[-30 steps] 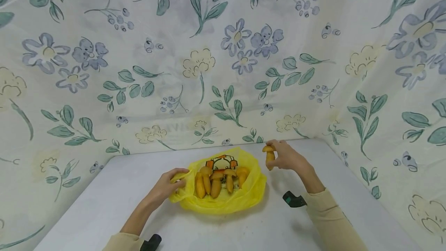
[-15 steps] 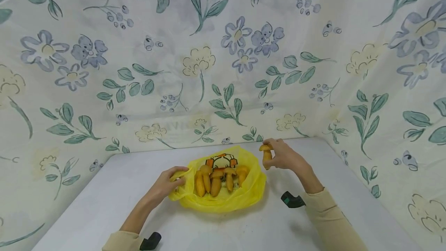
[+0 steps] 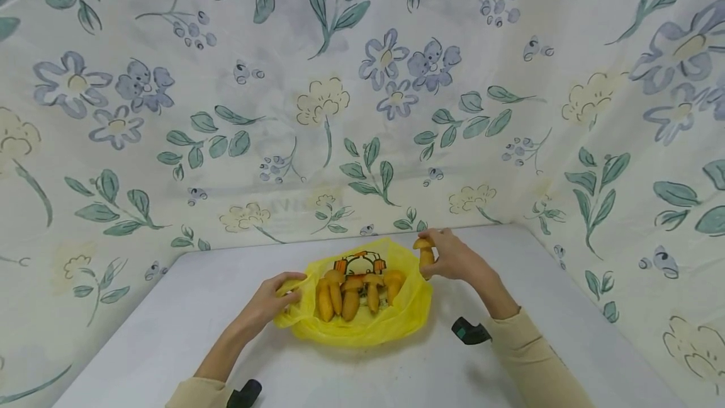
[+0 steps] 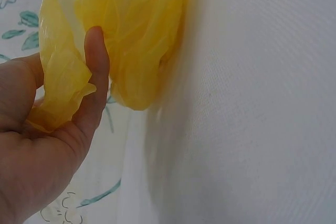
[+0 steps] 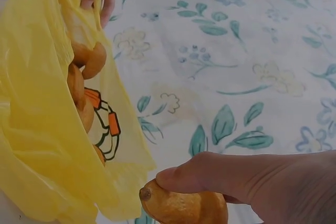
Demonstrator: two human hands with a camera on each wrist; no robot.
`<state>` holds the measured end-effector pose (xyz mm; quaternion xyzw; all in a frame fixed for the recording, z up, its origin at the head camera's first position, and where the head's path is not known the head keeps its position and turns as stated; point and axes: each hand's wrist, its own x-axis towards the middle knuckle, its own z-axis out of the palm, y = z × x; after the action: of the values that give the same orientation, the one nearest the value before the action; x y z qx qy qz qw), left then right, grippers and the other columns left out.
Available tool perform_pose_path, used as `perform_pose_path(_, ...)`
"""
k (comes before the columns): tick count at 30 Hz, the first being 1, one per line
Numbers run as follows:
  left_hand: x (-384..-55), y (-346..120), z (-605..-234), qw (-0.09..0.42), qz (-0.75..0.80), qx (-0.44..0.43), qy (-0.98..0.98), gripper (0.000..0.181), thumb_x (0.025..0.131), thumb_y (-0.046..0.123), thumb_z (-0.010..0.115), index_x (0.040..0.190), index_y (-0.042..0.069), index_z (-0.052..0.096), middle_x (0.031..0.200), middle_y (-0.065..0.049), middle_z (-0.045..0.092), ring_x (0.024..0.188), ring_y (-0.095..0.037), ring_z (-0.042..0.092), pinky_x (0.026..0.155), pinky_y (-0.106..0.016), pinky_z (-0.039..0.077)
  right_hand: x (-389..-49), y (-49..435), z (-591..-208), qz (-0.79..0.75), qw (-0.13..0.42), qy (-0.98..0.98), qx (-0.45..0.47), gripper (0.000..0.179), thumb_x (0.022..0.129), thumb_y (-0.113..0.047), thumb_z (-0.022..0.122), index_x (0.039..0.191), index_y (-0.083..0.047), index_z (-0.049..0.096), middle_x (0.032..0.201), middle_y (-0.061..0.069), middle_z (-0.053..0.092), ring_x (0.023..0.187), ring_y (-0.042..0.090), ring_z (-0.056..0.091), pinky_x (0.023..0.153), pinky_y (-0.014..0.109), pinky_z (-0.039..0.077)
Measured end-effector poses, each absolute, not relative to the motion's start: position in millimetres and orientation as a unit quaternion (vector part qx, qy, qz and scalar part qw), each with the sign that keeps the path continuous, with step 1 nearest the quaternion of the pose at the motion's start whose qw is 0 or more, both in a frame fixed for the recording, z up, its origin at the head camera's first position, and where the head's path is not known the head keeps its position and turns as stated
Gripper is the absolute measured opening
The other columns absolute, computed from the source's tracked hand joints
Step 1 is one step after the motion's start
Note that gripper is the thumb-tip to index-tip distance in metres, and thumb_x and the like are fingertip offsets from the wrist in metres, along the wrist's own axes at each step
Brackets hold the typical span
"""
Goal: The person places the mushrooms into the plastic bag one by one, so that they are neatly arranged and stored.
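Note:
A yellow plastic bag (image 3: 362,332) lies open on the table, with several brown mushrooms (image 3: 351,301) side by side in it. My left hand (image 3: 272,298) grips the bag's left edge; in the left wrist view the thin plastic (image 4: 63,77) runs between thumb and fingers. Just off the bag's right rim, my right hand (image 3: 453,257) holds one more mushroom (image 3: 426,257) upright, cap at the top. The right wrist view shows the thumb pressed along this mushroom's stem (image 5: 178,203), with the bag's opening (image 5: 105,145) to its left.
A white table (image 3: 187,307) carries the bag. Behind it hangs a floral cloth (image 3: 362,143), which also closes off the sides. Dark wrist-camera mounts (image 3: 471,331) stick out beside both sleeves.
My right hand has moved left with its mushroom, from well right of the bag to beside its right rim. The left hand keeps its grip on the bag in place.

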<state>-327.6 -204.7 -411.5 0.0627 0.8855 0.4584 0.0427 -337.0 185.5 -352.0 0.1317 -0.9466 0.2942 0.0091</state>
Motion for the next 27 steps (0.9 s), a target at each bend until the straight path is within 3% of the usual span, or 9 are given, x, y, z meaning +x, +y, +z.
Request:
perform_pose_path(9, -328.0, -205.8, -414.4, 0.046, 0.463, 0.063, 0.883, 0.041, 0.095, 0.015, 0.059, 0.136, 0.008, 0.054, 0.142, -0.018, 0.049, 0.103, -0.022, 0.052, 0.078, -0.027, 0.048, -337.1, 180.3, -354.9, 0.291, 0.021, -0.945, 0.147, 0.073, 0.075, -0.016, 0.077, 0.141, -0.010, 0.047, 0.139, 0.023, 0.044, 0.103, 0.027, 0.053, 0.088, 0.041, 0.051)
perform_pose_path(17, -327.9, -205.1, -413.1, 0.043, 0.463, 0.066, 0.883, 0.042, 0.096, 0.016, 0.059, 0.136, 0.009, 0.054, 0.142, -0.018, 0.049, 0.103, -0.022, 0.052, 0.079, -0.027, 0.048, -337.7, 176.6, -355.3, 0.304, 0.016, -0.939, 0.160, 0.070, 0.075, -0.014, 0.077, 0.138, -0.009, 0.049, 0.137, 0.022, 0.045, 0.114, 0.033, 0.052, 0.095, 0.046, 0.050)
perform_pose_path(27, -326.6, -206.7, -411.7, 0.043, 0.463, 0.070, 0.882, 0.042, 0.096, 0.016, 0.059, 0.137, 0.008, 0.053, 0.142, -0.019, 0.048, 0.102, -0.022, 0.052, 0.077, -0.026, 0.048, -340.4, 166.2, -355.2, 0.302, 0.004, -0.939, 0.165, 0.070, 0.075, -0.016, 0.077, 0.139, -0.010, 0.049, 0.138, 0.020, 0.045, 0.115, 0.032, 0.051, 0.097, 0.046, 0.049)
